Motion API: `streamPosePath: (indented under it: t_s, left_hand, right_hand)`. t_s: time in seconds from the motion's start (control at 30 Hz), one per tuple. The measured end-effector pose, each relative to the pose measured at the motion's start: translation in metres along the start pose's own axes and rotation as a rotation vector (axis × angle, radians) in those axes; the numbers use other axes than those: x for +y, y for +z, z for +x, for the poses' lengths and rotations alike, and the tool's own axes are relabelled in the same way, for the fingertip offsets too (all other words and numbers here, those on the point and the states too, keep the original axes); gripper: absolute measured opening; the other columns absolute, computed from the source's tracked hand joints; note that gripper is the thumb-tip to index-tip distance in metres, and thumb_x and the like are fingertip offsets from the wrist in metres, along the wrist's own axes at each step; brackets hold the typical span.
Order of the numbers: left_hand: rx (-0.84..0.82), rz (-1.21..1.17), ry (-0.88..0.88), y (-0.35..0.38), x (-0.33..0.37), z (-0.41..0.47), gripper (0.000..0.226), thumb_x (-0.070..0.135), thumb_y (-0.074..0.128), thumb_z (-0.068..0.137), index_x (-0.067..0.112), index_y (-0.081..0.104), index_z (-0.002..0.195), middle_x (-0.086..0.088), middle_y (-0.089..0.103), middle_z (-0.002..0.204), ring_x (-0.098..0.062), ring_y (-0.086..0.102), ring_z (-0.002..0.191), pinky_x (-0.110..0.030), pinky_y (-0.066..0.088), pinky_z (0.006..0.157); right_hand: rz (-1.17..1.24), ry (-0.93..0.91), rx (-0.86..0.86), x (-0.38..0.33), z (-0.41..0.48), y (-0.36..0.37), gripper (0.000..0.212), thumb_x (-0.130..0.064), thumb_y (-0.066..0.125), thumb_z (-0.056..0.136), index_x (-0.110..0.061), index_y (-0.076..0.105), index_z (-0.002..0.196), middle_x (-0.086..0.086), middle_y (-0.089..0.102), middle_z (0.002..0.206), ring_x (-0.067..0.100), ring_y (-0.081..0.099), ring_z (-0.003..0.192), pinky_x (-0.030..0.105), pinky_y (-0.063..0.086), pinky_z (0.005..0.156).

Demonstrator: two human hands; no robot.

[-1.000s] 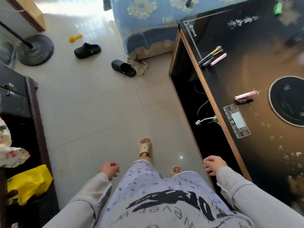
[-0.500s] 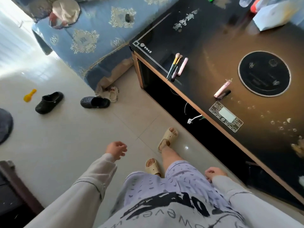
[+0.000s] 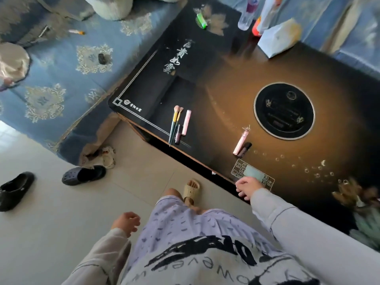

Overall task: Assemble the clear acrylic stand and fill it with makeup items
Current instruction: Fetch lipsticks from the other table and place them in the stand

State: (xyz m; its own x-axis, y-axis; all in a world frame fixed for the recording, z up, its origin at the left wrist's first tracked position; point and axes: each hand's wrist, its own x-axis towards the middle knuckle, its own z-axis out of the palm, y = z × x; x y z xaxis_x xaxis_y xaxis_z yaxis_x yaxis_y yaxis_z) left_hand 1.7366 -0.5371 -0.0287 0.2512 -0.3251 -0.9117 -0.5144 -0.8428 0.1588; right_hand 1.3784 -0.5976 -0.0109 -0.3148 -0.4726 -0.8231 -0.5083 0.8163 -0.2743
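Note:
On the dark glossy table (image 3: pixel 205 85) lie two makeup brushes (image 3: pixel 174 124), a dark tube (image 3: pixel 177 134) and a pink tube (image 3: pixel 186 122) near the left corner. Further right rest a second pink tube (image 3: pixel 240 141) and a small black tube (image 3: pixel 244 149). No acrylic stand shows. My right hand (image 3: pixel 247 187) hovers over the table's front edge by the printed control panel (image 3: pixel 252 174), fingers loosely curled, holding nothing. My left hand (image 3: pixel 125 223) hangs over the floor beside my leg, fingers apart and empty.
A round black inset (image 3: pixel 284 111) sits mid-table. Bottles (image 3: pixel 246 13), a white pack (image 3: pixel 278 38) and a green lighter (image 3: pixel 201 21) stand at the far end. A blue sofa (image 3: pixel 61 68) lies left. Black clogs (image 3: pixel 83 174) and small shoes are on the tiled floor.
The view has swung toward the table and come closer. My right hand rose from beside my leg to the table's front edge. My left hand stayed low at my side.

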Motion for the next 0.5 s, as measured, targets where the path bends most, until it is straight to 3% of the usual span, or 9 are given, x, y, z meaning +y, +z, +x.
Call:
streamPosePath:
  t_s: [0.17, 0.23, 0.3, 0.4, 0.5]
  left_hand:
    - [-0.029, 0.061, 0.081, -0.022, 0.076, 0.015, 0.025, 0.001, 0.044, 0.091, 0.011, 0.051, 0.069, -0.002, 0.054, 0.064, -0.015, 0.047, 0.05, -0.016, 0.03, 0.043]
    - [-0.043, 0.133, 0.111, -0.03, 0.105, 0.022, 0.03, 0.001, 0.044, 0.092, 0.014, 0.051, 0.065, -0.002, 0.054, 0.063, -0.012, 0.049, 0.045, -0.013, 0.029, 0.038]
    - [-0.056, 0.183, 0.141, -0.037, 0.136, 0.028, 0.03, 0.003, 0.043, 0.092, 0.015, 0.051, 0.065, 0.0, 0.054, 0.064, -0.01, 0.051, 0.047, -0.017, 0.032, 0.043]
    - [-0.082, 0.293, 0.194, -0.046, 0.179, 0.035, 0.021, 0.006, 0.043, 0.092, 0.013, 0.054, 0.076, -0.004, 0.058, 0.073, -0.01, 0.05, 0.056, -0.022, 0.034, 0.05]
    - [-0.101, 0.349, 0.249, -0.054, 0.219, 0.04, 0.015, 0.007, 0.043, 0.092, 0.01, 0.058, 0.089, -0.007, 0.06, 0.081, -0.011, 0.052, 0.057, -0.021, 0.037, 0.05]
  right_hand:
    - [0.08, 0.056, 0.022, -0.015, 0.006, -0.015, 0.029, -0.01, 0.045, 0.084, -0.022, 0.055, 0.06, 0.006, 0.061, 0.072, 0.021, 0.058, 0.068, 0.018, 0.038, 0.051]
    - [0.101, 0.088, 0.017, -0.014, 0.009, -0.014, 0.031, -0.008, 0.045, 0.084, -0.023, 0.054, 0.059, 0.007, 0.061, 0.074, 0.019, 0.057, 0.063, 0.018, 0.038, 0.05]
    - [0.163, 0.124, 0.015, -0.013, 0.011, -0.012, 0.033, -0.005, 0.043, 0.086, -0.021, 0.052, 0.059, 0.009, 0.06, 0.076, 0.015, 0.052, 0.055, 0.019, 0.036, 0.05]
    - [0.199, 0.177, 0.026, -0.015, 0.013, -0.01, 0.034, -0.002, 0.043, 0.085, -0.019, 0.052, 0.057, 0.013, 0.059, 0.079, 0.016, 0.051, 0.055, 0.02, 0.037, 0.051]
    - [0.201, 0.216, 0.027, -0.021, 0.014, -0.009, 0.033, -0.004, 0.044, 0.085, -0.019, 0.052, 0.056, 0.011, 0.061, 0.078, 0.024, 0.055, 0.068, 0.024, 0.041, 0.058]
